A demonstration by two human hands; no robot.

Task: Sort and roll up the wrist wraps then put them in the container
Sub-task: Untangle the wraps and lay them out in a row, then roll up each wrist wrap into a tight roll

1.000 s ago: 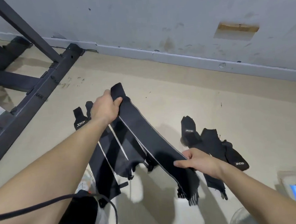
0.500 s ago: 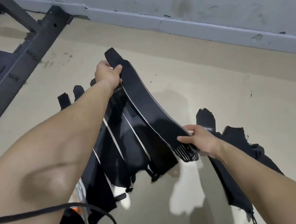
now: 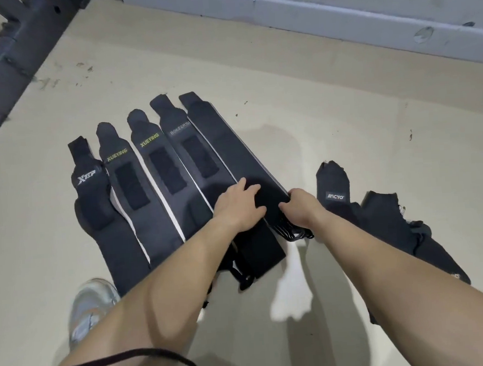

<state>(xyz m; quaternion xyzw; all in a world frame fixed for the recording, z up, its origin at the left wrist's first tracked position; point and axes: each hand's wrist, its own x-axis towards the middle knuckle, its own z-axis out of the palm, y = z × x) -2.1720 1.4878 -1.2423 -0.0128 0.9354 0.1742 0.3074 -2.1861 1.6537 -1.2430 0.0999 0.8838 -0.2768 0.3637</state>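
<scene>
The floor [image 3: 329,115] is pale beige, and a grey baseboard [image 3: 337,13] runs along its far edge. A dark metal frame [image 3: 14,55] stands at the far left corner.

Five black wraps [image 3: 163,170] lie flat side by side mid-floor, edges touching or overlapping, with their narrow tabs toward the far edge. From the left they are marked Xtep, Xueying, Xueying and Bokersi. The plain wrap [image 3: 233,155] is last on the right. Just right of the row, apart from it, is a crumpled pile [image 3: 384,219] of more black wraps, one labelled MCYO.

The left hand [image 3: 236,203] lies flat with fingers spread, pressing on the plain wrap's near half. The right hand [image 3: 301,207] is beside it, thumb and curled fingers pinching that wrap's right edge near its fringed end.

A grey shoe [image 3: 92,305] shows at the near left. A black cable [image 3: 104,361] crosses the left forearm.
</scene>
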